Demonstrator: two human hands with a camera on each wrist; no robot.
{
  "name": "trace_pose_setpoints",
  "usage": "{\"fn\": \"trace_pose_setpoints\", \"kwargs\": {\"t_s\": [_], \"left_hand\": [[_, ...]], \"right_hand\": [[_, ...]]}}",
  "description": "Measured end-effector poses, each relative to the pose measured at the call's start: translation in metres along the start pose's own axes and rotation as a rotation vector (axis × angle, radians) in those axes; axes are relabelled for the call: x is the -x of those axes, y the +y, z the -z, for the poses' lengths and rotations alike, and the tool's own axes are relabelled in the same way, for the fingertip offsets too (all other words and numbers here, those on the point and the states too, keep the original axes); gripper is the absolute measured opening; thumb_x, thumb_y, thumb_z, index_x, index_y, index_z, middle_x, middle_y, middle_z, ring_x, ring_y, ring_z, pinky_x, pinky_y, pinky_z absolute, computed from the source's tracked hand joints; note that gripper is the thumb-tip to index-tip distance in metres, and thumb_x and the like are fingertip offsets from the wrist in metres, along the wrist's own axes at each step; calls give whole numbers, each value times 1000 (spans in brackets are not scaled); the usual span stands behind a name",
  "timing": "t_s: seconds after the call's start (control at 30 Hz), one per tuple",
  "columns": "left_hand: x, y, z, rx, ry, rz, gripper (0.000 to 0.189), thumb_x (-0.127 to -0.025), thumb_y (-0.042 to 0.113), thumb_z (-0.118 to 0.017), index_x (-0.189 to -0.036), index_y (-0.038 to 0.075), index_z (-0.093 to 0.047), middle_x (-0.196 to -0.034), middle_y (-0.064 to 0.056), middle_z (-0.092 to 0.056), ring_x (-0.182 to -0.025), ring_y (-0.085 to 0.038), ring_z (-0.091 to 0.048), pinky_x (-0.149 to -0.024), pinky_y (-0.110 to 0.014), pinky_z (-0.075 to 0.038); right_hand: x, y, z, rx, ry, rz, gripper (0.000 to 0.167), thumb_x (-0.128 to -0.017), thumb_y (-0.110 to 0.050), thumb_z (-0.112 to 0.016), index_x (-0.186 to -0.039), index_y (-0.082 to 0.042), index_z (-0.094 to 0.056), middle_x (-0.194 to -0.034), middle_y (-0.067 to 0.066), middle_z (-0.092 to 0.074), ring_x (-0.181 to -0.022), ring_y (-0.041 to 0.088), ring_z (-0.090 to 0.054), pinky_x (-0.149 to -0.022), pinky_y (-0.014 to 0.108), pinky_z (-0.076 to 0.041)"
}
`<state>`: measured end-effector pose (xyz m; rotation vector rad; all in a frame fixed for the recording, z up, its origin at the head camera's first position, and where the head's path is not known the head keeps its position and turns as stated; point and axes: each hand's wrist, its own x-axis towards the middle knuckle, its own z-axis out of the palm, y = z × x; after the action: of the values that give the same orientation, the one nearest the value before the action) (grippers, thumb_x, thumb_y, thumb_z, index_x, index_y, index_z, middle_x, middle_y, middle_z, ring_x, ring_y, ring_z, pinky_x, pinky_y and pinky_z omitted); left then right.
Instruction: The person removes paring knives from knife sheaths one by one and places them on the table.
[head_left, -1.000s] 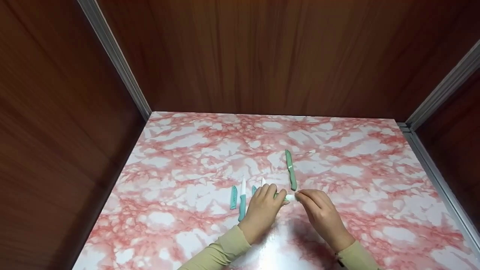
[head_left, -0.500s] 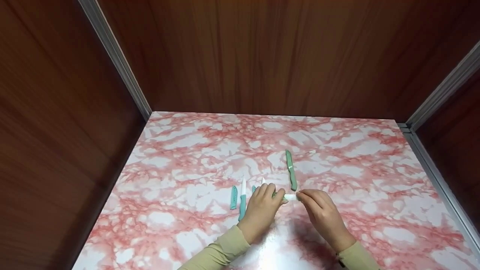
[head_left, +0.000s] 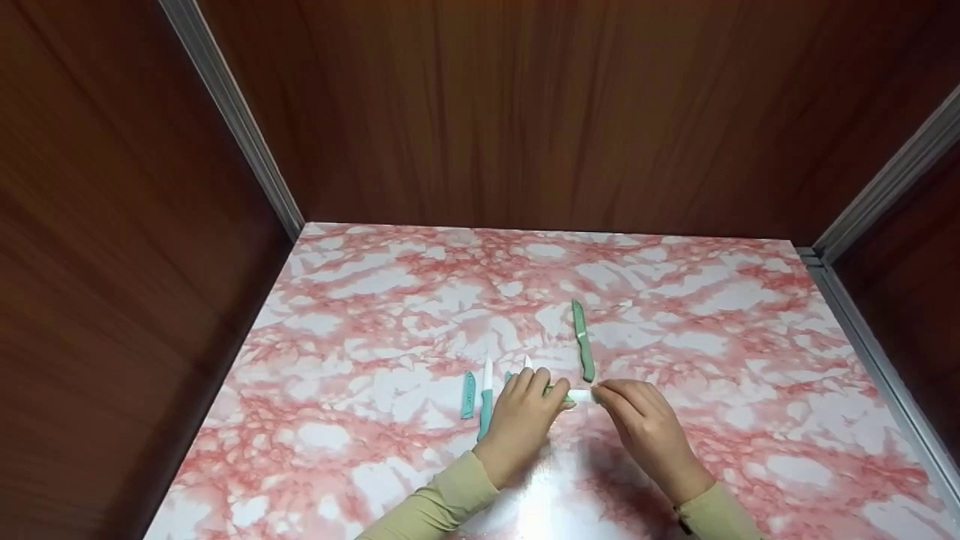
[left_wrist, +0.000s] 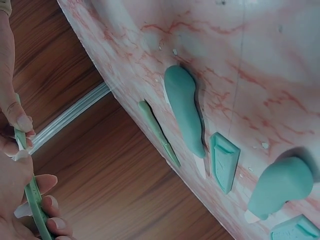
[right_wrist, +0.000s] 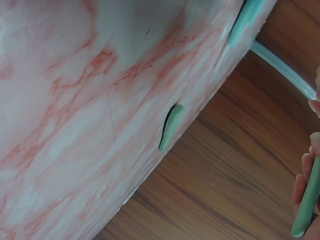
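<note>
Between my two hands runs a short white blade [head_left: 580, 394] of a green-handled knife. My left hand [head_left: 525, 420] grips a slotted green sheath [left_wrist: 34, 202] at the blade's left end. With thumb and fingers, my right hand [head_left: 645, 424] pinches the knife by its green handle [right_wrist: 306, 202], which extends along the palm in the right wrist view. Beyond the hands lies another green knife [head_left: 584, 352], its blade covered by a green sheath. Left of my left hand is a turquoise knife [left_wrist: 185, 107] with its white blade bare. My left hand partly hides a second turquoise knife [left_wrist: 280, 185].
One turquoise sheath [head_left: 468, 395] lies at the left; another turquoise sheath [left_wrist: 225, 162] shows beside the knives in the left wrist view. The red-and-white marbled tabletop [head_left: 360, 315] meets dark wood panels [head_left: 510, 112] at the back and sides.
Slightly more of the white blade shows between my hands than a second ago. Both hands stay nearly in place, and the things on the table have not moved.
</note>
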<state>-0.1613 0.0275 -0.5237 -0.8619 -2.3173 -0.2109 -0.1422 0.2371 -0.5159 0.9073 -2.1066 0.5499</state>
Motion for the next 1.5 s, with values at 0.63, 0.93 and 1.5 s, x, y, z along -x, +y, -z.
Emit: {"fn": "trace_pose_setpoints", "kwargs": {"t_s": [0.63,0.93,1.5], "left_hand": [[2,-5,-3,4,31,-2,27,-87,42,-60,-95,16,-56,-81,0,-42,-70,-16,-40,-63,-26,-39],[5,-13,-2,42,41,26,25,-93,41,-49,-93,16,-55,-80,0,-38,-70,-14,-35,-62,-25,-35],[14,-17,3,74,-60,45,25,-99,39,-47,-105,16,-56,-86,-1,-40,-73,-15,-35,-67,-26,-37]], "right_hand": [[5,4,4,-3,-38,-26,27,-100,-18,-49,-113,-3,-68,-110,7,-63,-95,23,-59,-87,28,-44],[9,9,10,11,-26,-46,27,-100,-19,-50,-112,-2,-68,-108,8,-63,-93,25,-59,-87,29,-42],[14,11,15,15,-49,-112,28,-101,-21,-50,-111,-2,-67,-109,9,-62,-94,23,-59,-87,24,-43]]}}
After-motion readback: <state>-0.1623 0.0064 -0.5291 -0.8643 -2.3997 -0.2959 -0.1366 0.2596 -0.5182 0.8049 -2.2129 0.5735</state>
